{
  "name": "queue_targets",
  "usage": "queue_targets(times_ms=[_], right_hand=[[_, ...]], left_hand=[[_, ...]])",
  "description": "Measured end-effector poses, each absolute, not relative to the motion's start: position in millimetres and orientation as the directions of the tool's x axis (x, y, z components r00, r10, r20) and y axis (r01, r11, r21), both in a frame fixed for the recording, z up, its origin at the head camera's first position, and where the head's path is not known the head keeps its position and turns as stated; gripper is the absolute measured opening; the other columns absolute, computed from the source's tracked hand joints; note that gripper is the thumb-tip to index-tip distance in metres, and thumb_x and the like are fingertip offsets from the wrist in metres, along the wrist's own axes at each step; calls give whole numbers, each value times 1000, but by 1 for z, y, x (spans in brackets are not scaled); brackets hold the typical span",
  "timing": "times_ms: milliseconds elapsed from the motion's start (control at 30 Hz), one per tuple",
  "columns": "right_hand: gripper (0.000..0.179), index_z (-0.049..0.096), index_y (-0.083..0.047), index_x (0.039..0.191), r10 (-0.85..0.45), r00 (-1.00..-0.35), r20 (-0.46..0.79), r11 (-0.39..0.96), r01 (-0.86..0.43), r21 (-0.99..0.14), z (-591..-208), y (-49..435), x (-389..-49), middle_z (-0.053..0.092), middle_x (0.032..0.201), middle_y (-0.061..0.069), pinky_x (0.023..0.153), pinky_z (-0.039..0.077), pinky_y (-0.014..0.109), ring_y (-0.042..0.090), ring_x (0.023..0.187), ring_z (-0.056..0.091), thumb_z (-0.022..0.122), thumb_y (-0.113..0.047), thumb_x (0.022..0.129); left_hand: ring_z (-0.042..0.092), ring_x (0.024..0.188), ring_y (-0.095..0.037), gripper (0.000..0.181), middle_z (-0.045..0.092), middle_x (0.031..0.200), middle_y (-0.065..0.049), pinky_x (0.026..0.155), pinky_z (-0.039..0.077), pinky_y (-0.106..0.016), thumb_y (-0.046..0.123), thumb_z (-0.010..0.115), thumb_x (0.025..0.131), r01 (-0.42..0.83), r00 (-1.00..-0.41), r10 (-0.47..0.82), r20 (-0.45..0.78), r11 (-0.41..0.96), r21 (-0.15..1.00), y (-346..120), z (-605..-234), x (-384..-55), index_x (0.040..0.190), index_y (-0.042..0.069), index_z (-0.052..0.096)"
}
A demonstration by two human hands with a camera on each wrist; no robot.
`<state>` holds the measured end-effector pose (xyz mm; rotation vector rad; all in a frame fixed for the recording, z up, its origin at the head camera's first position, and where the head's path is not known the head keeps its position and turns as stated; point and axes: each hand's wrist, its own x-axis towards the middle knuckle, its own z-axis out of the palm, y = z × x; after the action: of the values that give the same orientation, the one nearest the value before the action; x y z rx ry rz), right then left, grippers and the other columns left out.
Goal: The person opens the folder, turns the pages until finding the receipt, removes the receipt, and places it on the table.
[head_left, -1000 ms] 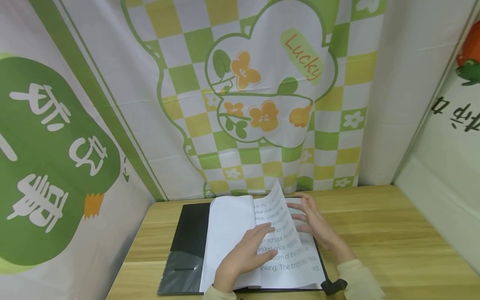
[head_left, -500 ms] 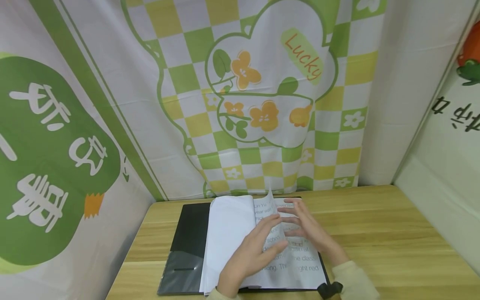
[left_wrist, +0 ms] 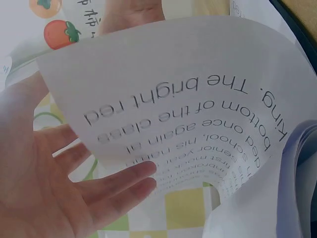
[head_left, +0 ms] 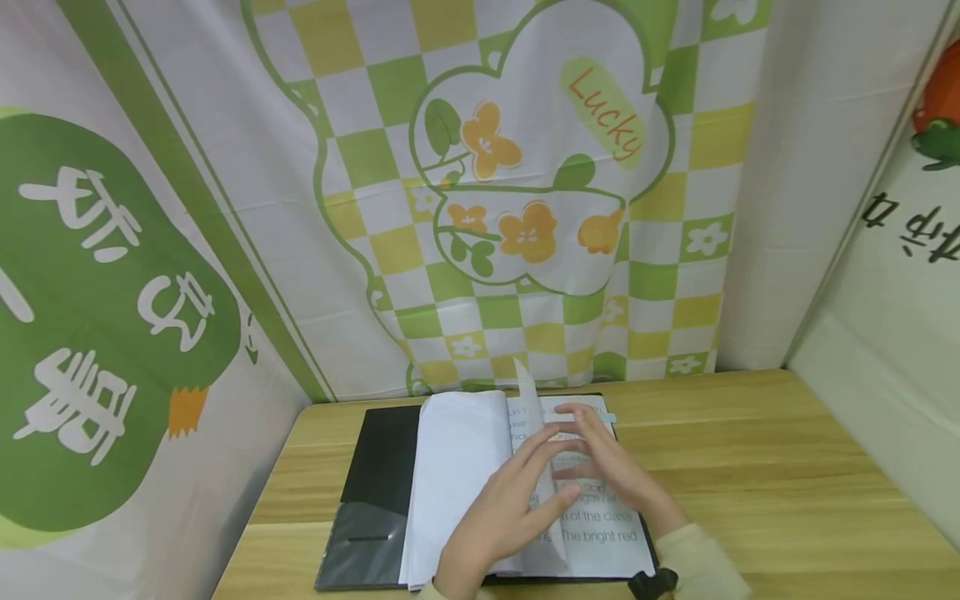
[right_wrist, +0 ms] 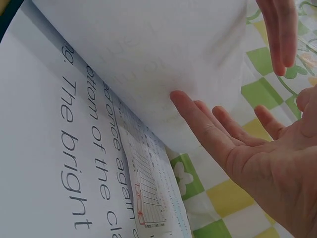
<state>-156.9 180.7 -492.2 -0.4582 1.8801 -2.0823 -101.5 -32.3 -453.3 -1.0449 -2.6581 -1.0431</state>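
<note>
A black folder lies spread on the table with printed sheets in it. One page stands lifted and curved; its large print shows in the left wrist view, its blank back in the right wrist view. My right hand reaches behind it, fingers extended, the index fingertip touching the back. On the printed side is my left hand, fingers spread and partly overlapping the page; contact is unclear. A sheet beneath bears the same large text and a small slip with a grid.
White turned sheets cover the folder's left half. A pale blue tab sticks out at its right edge. Wooden table extends on both sides. A checkered cloth hangs behind the table, with printed cloths at left and right.
The lifted page has swung leftward and now stands more steeply. My right hand has moved left with it; my left hand has shifted slightly right. More of the sheet beneath shows, and the tab appears.
</note>
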Motion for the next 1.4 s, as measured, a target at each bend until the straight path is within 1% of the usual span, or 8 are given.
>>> queue_targets(times_ms=[200, 433, 700, 800, 1000, 1100, 1233, 1400], right_hand=[[58, 26, -9, 158, -431, -902, 16, -80, 21, -997, -494, 177, -156, 34, 155, 29, 96, 56, 63, 38, 129, 60, 20, -48, 116], [58, 28, -8, 157, -431, -902, 9, -64, 20, -998, -496, 171, -155, 39, 153, 29, 96, 57, 60, 33, 125, 63, 19, -49, 116], [70, 32, 8, 151, -414, -910, 38, -149, 27, -988, -501, 166, -154, 43, 150, 35, 96, 57, 61, 27, 121, 67, 15, -50, 116], [73, 34, 13, 148, -405, -914, 23, -171, 51, -984, -501, 166, -155, 43, 150, 36, 96, 56, 63, 27, 120, 67, 14, -50, 116], [75, 37, 15, 145, -412, -911, 4, -153, 64, -986, -503, 167, -155, 45, 149, 36, 96, 56, 62, 30, 120, 67, 12, -50, 116], [74, 38, 15, 144, -408, -913, 5, -153, 63, -986, -504, 167, -155, 47, 146, 35, 94, 58, 59, 33, 121, 66, 13, -49, 116], [75, 41, 14, 143, -394, -919, 1, -154, 65, -986, -505, 167, -156, 47, 145, 35, 95, 59, 55, 37, 125, 63, 14, -51, 116], [75, 45, 13, 141, -384, -923, -10, -139, 68, -988, -505, 166, -155, 50, 143, 35, 95, 60, 52, 39, 127, 62, 15, -51, 116]], left_hand=[[49, 146, -27, 54, 35, 169, 2, 108, 52, -50, 54, 46, 111, 643, -754, 572, 324, 542, 542, -31, -451, -100, 154, 21, 50], [50, 145, -23, 52, 36, 168, 2, 107, 53, -48, 52, 48, 111, 651, -745, 581, 328, 525, 549, -30, -453, -101, 153, 22, 51], [60, 130, -22, 54, 37, 166, -3, 99, 56, -47, 57, 40, 111, 550, -811, 544, 217, 580, 601, -32, -453, -98, 153, 23, 52], [62, 125, -24, 55, 37, 166, -6, 97, 57, -48, 58, 37, 112, 511, -835, 518, 186, 605, 610, -33, -452, -97, 151, 24, 53], [62, 123, -25, 56, 41, 162, -7, 96, 57, -51, 62, 35, 111, 485, -854, 492, 167, 639, 597, -33, -453, -97, 150, 28, 57], [62, 124, -26, 55, 45, 159, -7, 96, 57, -52, 61, 34, 111, 489, -854, 492, 169, 648, 584, -32, -453, -97, 145, 28, 62], [62, 124, -24, 53, 51, 152, -5, 96, 57, -48, 59, 35, 112, 485, -856, 493, 157, 657, 578, -32, -455, -97, 133, 26, 70], [62, 124, -19, 47, 53, 150, -2, 97, 56, -44, 53, 39, 113, 473, -854, 504, 127, 651, 594, -32, -455, -97, 127, 23, 73]])
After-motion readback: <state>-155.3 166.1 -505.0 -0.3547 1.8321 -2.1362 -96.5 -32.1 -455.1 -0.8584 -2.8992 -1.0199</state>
